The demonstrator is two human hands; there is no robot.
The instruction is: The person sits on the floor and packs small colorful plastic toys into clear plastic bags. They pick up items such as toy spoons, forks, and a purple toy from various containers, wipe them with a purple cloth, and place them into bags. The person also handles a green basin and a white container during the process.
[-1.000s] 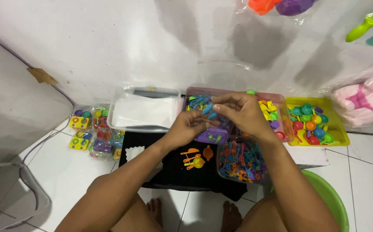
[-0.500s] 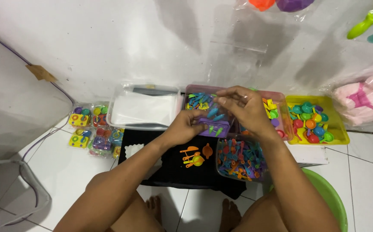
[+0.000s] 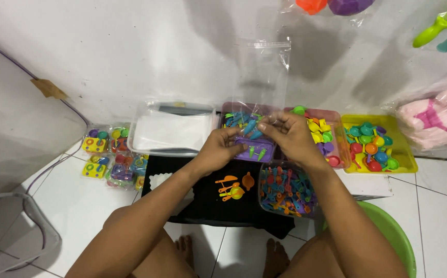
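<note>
A: What are the hands doing?

B: Both meet over the purple tray [image 3: 257, 149] at the back of the black mat [image 3: 208, 201]. The left hand [image 3: 222, 149] has its fingers curled together just above the tray's near edge; whether it grips anything I cannot tell. The right hand [image 3: 287, 135] pinches a small blue toy piece [image 3: 251, 127] between thumb and fingertips.

A: And that clear thing sticking up?

B: A clear plastic bag [image 3: 264, 77], upright above the hands, its lower end hidden behind them.

A: What lies around?

B: On the mat, a few orange toy utensils [image 3: 231, 186]. Right of them, a clear box of mixed coloured pieces [image 3: 287, 190]. Behind, a yellow tray of toy spoons [image 3: 378, 146] on the right and a clear lidded container [image 3: 172, 128] on the left. Packed toy sets [image 3: 111, 157] sit on the tiled floor [image 3: 69, 201] further left, and a green basin [image 3: 393, 231] by the right arm.
</note>
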